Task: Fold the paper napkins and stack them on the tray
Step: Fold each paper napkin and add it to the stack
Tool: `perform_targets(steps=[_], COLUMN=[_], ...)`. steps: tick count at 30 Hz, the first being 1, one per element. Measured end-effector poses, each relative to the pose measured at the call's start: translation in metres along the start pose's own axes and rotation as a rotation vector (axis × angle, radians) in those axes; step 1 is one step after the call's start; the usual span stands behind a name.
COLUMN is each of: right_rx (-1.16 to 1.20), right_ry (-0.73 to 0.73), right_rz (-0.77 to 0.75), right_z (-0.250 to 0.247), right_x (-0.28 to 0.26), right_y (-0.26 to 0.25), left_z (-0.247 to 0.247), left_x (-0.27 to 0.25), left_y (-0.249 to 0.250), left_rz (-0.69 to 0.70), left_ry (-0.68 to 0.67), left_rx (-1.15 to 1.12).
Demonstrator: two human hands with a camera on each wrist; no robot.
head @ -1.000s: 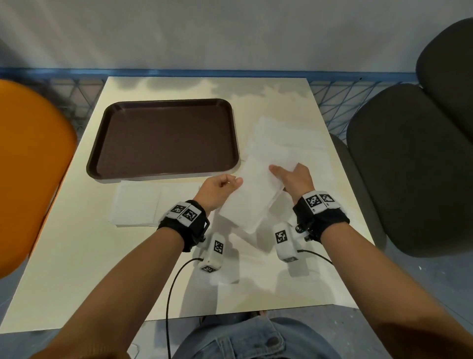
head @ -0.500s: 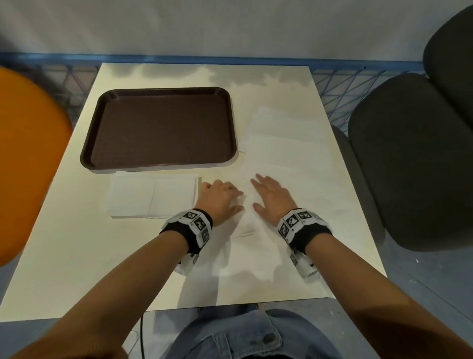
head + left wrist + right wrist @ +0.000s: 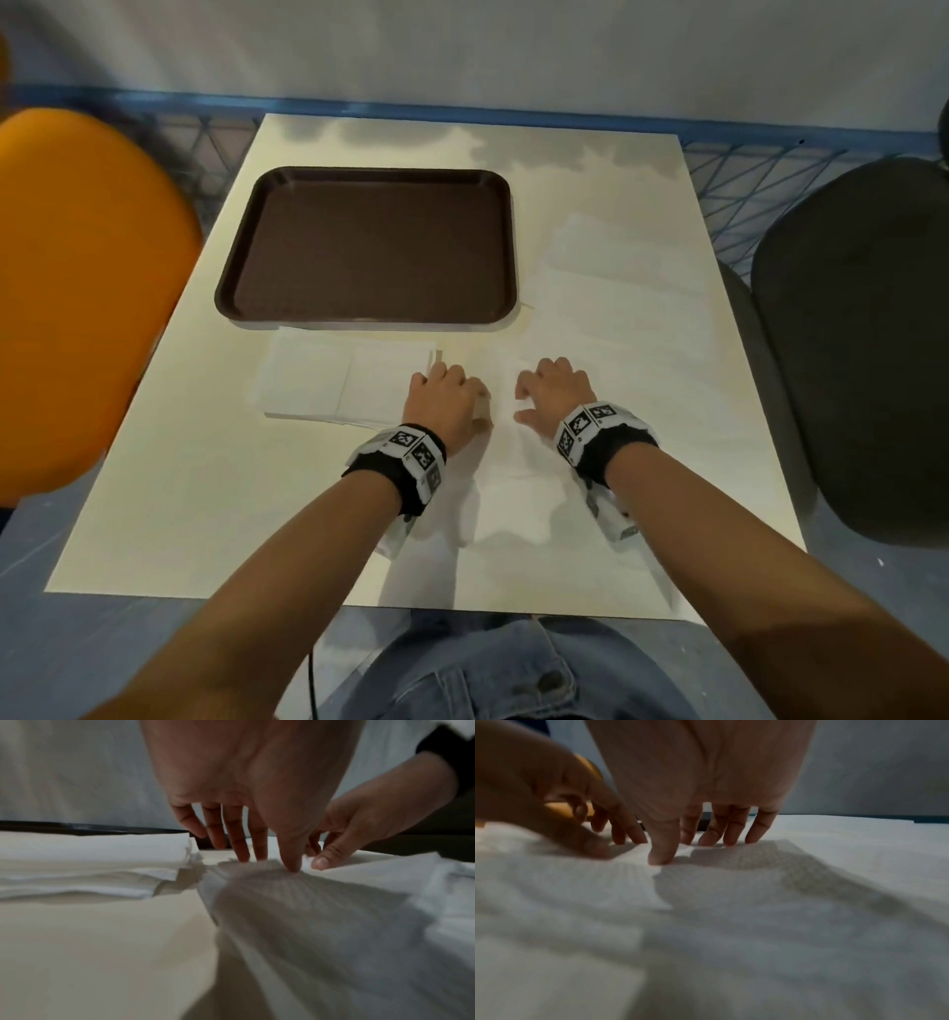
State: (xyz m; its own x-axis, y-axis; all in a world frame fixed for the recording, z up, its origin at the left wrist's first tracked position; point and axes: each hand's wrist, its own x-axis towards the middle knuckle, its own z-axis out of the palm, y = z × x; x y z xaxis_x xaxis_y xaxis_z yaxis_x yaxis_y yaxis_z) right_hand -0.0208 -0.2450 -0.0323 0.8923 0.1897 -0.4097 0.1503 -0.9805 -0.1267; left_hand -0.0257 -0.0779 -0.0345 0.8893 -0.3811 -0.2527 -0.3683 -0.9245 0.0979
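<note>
Two hands point(image 3: 500, 398) on one napkin point(image 3: 506, 462)

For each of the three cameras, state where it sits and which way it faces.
Head: above, looking forward and down at the table, brown tray, both forearms.
Left wrist: low behind the left hand, facing its fingertips on the napkin.
Right wrist: low behind the right hand, fingers on the same paper.
Each wrist view shows the other hand too.
</note>
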Motion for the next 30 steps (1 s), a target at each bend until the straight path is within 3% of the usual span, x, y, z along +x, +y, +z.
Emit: perform_targets(steps=[3,5,8,11,13,16,20,26,30], right_rx=[0.012,0.164,0.57,0.743,0.774,0.657,0.309,0.082,0.025], right_ry=[-0.005,0.041,0.085,0.181,0.192,0.106,-0.064,-0.083,-0.08], right_rz=[-0.054,-0.093,-0.09,-0.027,0.021,0.037,-0.088,-0.162,-0.239], right_z=[-0.011,-0.02,-0.036,-0.05,-0.052,-0.045,-0.026,-0.017,-0.022], right_x=[0.004,0.002,-0.001,0.004,0.012,0.023,0.03,0.03,0.03], right_y=[0.002,0.008,0.012,0.007,0.0,-0.013,-0.034,-0.052,-0.054], left_z=[0.001,-0.005,-0.026,-0.048,-0.056,-0.054,-0.038,-0.015,-0.012], left_x=[0.004,0.005,0.004,-0.004,-0.009,-0.016,-0.02,-0.011,-0.009], left_y=[0.002,-0.003,-0.023,-0.052,-0.076,-0.123,-0.167,-0.172,-0.165], left_rz=[-0.035,-0.064,-0.149,-0.261,-0.365,-0.506,-0.643,-0.666,-0.651], left_ry=[-0.007,-0.037,-0.04,0.123,0.243,0.329,0.249,0.146,0.156], left_rx=[-0.098,-0.203,-0.691,-1.124,-1.249,-1.118,-0.904,-0.71,-0.507])
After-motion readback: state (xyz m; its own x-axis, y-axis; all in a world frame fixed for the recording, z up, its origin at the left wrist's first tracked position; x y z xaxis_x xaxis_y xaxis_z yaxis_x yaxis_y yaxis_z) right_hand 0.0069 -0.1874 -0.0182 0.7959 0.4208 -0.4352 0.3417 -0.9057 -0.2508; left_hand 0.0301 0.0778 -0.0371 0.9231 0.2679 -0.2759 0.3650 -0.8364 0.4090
